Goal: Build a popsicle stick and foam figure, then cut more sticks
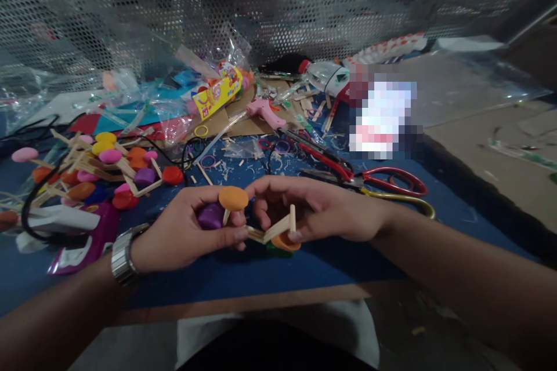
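Note:
Both my hands meet over the blue table top (331, 269) and grip one small craft piece of wooden sticks and coloured caps (272, 231). My left hand (187, 232), with a metal watch at the wrist, is closed around a purple cap (210, 215) and a stick topped by an orange cap (233, 197). My right hand (311, 211) pinches the joined wooden sticks, with an orange cap (285, 242) and a green one just beneath its fingers.
A heap of finished stick-and-cap pieces (108, 171) lies at the left. Red-handled scissors (383, 181) and a pink glue gun (265, 111) lie behind my hands. Plastic bags, a bottle (324, 75) and wood scraps crowd the back, before a perforated metal screen.

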`<state>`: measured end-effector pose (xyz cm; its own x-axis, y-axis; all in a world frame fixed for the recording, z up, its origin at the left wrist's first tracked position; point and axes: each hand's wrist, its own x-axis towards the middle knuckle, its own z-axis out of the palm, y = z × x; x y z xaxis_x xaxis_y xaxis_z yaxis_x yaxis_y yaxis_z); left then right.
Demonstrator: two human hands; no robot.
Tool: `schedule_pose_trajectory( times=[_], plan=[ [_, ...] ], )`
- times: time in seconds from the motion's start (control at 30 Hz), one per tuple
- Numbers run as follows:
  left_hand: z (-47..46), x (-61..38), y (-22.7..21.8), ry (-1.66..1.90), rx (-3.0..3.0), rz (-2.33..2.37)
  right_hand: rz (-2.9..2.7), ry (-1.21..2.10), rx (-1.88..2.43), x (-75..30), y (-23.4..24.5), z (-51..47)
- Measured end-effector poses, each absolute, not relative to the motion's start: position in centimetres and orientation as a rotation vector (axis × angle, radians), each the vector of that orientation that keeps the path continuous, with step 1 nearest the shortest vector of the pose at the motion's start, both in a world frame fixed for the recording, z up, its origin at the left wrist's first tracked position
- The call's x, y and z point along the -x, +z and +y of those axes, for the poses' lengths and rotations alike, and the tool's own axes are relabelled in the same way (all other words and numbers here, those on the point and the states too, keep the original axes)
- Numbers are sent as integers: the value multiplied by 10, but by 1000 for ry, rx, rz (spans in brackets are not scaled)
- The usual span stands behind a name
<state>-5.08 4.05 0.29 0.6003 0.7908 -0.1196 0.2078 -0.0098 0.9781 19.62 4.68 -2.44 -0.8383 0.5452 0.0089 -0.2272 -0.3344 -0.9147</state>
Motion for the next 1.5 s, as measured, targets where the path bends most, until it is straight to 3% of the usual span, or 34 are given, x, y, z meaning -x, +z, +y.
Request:
schedule_pose_trajectory(
  times=[0.57, 0.83, 1.5],
  plan=[
    [39, 51, 1, 574, -1535, 843, -1357, 2199, 403, -195, -24, 49],
    [37, 50, 1, 579, -1448, 807, -1230, 1950, 516, -193, -25, 55],
    [39, 50, 4, 671, -1418, 802, -1242, 1841, 395, -194, -24, 49]
  ],
)
